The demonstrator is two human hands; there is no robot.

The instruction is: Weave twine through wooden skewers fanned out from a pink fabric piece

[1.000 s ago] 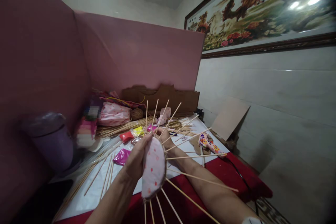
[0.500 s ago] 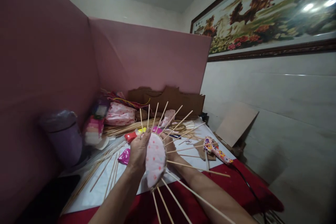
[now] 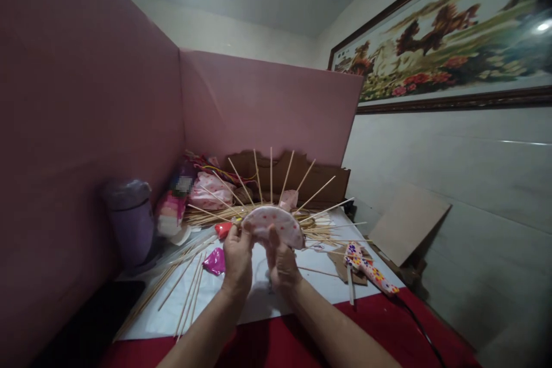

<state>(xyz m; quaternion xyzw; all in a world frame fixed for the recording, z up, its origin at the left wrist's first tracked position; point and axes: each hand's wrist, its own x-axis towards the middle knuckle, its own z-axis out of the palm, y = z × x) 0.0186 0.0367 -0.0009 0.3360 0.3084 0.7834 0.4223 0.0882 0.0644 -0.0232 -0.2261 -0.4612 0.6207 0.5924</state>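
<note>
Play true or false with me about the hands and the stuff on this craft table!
1. The left hand and the right hand both hold the spotted disc. True.
2. Thin sticks poke out around the disc. True.
3. The purple tub stands to the right of the hands. False: it stands to their left.
4. The right hand holds the flowery tool. False: it lies on the table, apart from both hands.

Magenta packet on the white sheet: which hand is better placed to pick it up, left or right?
Left, probably. The left hand is just beside the magenta packet; the right hand is farther, across the left. Both grip the spotted fabric disc, so the right would need to hold it alone.
</note>
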